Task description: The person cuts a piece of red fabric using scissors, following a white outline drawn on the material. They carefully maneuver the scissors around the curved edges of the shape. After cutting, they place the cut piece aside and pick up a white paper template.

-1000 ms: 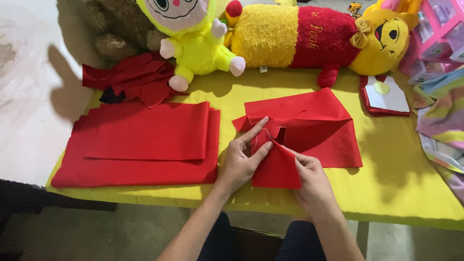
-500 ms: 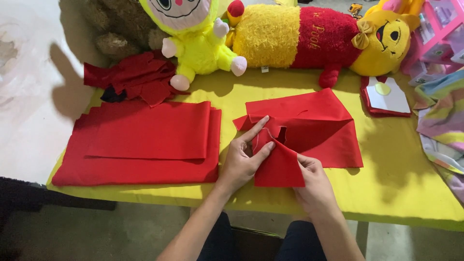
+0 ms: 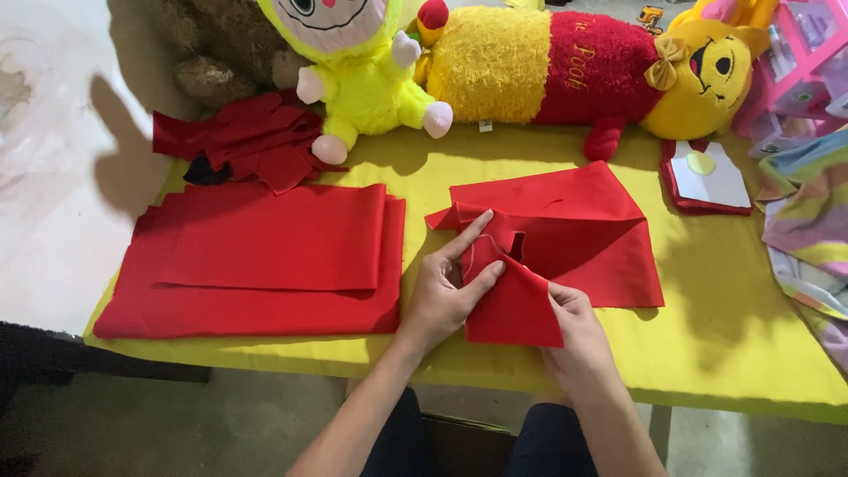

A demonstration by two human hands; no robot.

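- The left hand [image 3: 442,296] pinches a folded flap of the red felt piece [image 3: 565,243] between thumb and fingers, with the index finger stretched out on the cloth.
- The right hand [image 3: 579,340] is closed on the lower corner of the same felt piece.
- This felt piece lies on the yellow bench [image 3: 707,353], near the front edge, right of the stack of red felt sheets [image 3: 265,256].
- Behind it lie a yellow plush doll [image 3: 362,79] and a long bear-shaped pillow [image 3: 574,66].
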